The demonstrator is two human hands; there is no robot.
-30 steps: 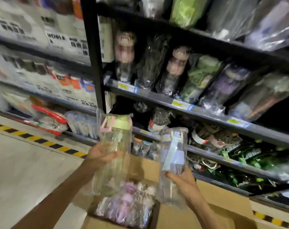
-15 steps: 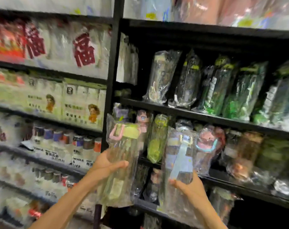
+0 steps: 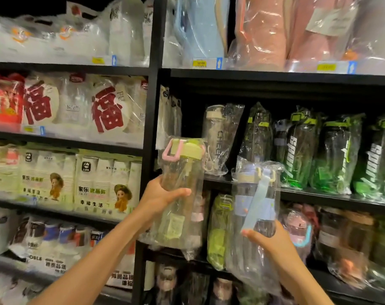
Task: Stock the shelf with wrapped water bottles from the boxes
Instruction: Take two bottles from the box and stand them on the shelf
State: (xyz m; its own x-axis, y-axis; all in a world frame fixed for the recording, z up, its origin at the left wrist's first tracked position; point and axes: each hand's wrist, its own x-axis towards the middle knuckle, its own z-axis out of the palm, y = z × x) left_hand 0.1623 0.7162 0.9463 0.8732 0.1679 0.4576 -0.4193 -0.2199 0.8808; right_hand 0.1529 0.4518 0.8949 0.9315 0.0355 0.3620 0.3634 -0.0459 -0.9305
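Observation:
My left hand (image 3: 159, 198) grips a wrapped clear bottle with a green lid and pink loop (image 3: 182, 172), held upright in front of the black shelf upright (image 3: 151, 119). My right hand (image 3: 269, 241) holds a second wrapped bottle with a pale blue strap (image 3: 254, 201), lower and to the right. Both bottles hover before the middle shelf (image 3: 297, 192), where a wrapped grey bottle (image 3: 219, 137) and several dark green-lidded bottles (image 3: 336, 150) stand. The boxes are out of view.
More wrapped bottles (image 3: 220, 230) fill the shelf below. Pink and blue wrapped goods (image 3: 275, 31) sit on the top shelf. The left bay holds paper cup packs (image 3: 103, 183) and packs with red characters (image 3: 106, 111). A gap lies left of the grey bottle.
The view has lifted from the floor box to the upper shelves. Both hands have raised their bottles up to the level of the middle shelf.

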